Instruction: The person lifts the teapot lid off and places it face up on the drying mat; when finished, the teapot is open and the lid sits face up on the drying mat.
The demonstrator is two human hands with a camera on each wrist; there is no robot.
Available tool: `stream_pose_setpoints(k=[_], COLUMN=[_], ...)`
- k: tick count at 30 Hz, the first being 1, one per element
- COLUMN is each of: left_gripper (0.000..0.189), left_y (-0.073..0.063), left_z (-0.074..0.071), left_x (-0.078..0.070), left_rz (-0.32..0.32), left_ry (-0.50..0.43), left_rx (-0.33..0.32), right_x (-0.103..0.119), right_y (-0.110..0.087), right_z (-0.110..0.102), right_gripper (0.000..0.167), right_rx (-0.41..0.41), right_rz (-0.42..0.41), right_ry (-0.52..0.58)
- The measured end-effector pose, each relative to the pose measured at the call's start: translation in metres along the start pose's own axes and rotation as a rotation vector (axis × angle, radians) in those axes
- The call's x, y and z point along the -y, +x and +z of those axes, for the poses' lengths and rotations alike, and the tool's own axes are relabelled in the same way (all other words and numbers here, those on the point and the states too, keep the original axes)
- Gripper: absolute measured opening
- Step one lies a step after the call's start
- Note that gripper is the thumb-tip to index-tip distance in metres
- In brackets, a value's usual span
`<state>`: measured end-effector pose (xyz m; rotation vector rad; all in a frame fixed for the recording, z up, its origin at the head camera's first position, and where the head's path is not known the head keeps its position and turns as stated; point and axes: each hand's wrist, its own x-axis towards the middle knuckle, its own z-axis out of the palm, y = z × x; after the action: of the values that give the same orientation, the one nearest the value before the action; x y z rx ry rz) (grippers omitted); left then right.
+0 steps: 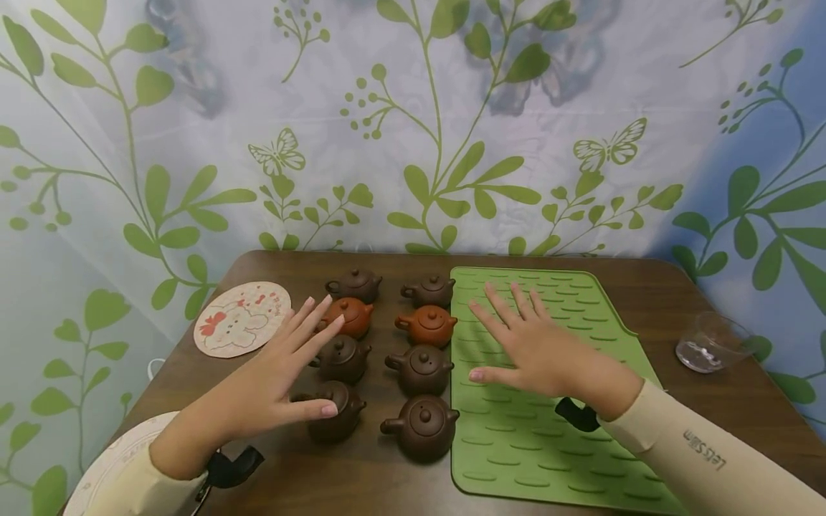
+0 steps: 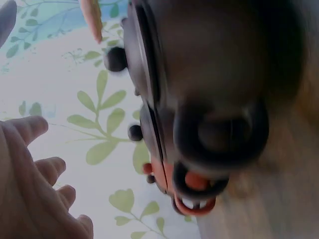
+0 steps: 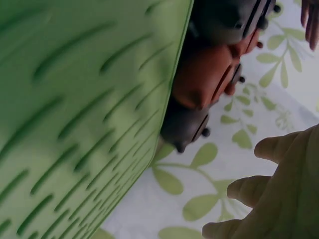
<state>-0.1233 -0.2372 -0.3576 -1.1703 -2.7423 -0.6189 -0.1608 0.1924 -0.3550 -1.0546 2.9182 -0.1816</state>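
Observation:
Two columns of small clay teapots stand on the table, mostly dark brown, with one reddish-orange teapot (image 1: 428, 326) in the right column and another orange teapot (image 1: 351, 316) in the left. My left hand (image 1: 274, 376), fingers spread, hovers over the left column and partly covers its teapots, including the nearest brown teapot (image 1: 335, 412). In the left wrist view a brown teapot (image 2: 209, 59) looms close beside the palm. My right hand (image 1: 538, 347), also spread and holding nothing, is above the green ridged mat (image 1: 516, 459). The nearest right-column teapot (image 1: 426, 428) sits by the mat's left edge.
A round coaster with a cartoon print (image 1: 241, 319) lies at the back left. Another round printed mat (image 1: 129, 459) is partly under the left forearm. A clear plastic cup (image 1: 706, 347) stands at the right. Behind the wooden table (image 1: 387, 494) hangs a leaf-patterned curtain (image 1: 387, 143).

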Motion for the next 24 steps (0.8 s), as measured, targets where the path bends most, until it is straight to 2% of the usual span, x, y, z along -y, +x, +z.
stream_pose_setpoints(k=[6, 9, 16, 20, 24], left_gripper=[0.106, 0.103, 0.094, 0.091, 0.084], left_y=[-0.011, -0.015, -0.025, -0.024, -0.020], left_z=[0.006, 0.011, 0.028, 0.043, 0.057], left_x=[-0.018, -0.025, -0.043, -0.052, -0.061], left_rz=[0.002, 0.039, 0.052, 0.106, 0.173], left_ry=[-0.038, -0.062, -0.167, -0.225, -0.245], left_rx=[-0.050, -0.117, -0.241, -0.301, -0.357], right_x=[0.017, 0.024, 0.040, 0.049, 0.055], right_y=[0.001, 0.002, 0.004, 0.004, 0.006], right_z=[0.005, 0.008, 0.016, 0.020, 0.025], right_gripper=[0.103, 0.104, 0.105, 0.105, 0.104], right_rx=[-0.011, -0.021, -0.004, 0.012, -0.007], right_rz=[-0.085, -0.132, -0.227, -0.277, -0.334], right_ry=[-0.002, -0.017, -0.054, -0.043, -0.054])
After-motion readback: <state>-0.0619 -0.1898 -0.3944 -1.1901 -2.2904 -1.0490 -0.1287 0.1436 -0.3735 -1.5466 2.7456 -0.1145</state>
